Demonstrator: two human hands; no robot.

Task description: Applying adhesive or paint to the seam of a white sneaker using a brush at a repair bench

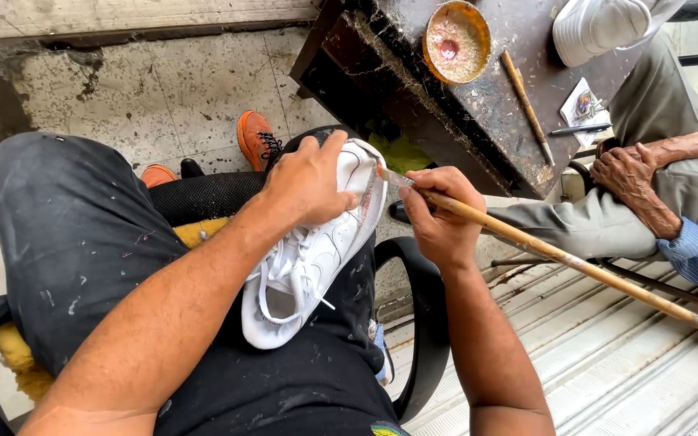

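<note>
We're mid-stroke: left hand (304, 182) clamped over the toe of the white sneaker (317, 250) on our lap, right hand (438, 214) pinched shut on the long brush (559, 257), tip at the sole edge. Next likely needs steady pressure along the rim; bowl (456, 40) sits on the bench (519, 121).

L hand (304, 182) grips toe of white sneaker (313, 246), shoe resting on lap, laces up. R hand (438, 214) holds long wooden-handled brush (559, 258), tip touching sneaker's sole edge near toe. Dark stained desk (486, 105) ahead w/ round orange bowl (456, 40), thin stick (527, 97). Another person's hand (628, 173) rests on their knee, right side.
</note>
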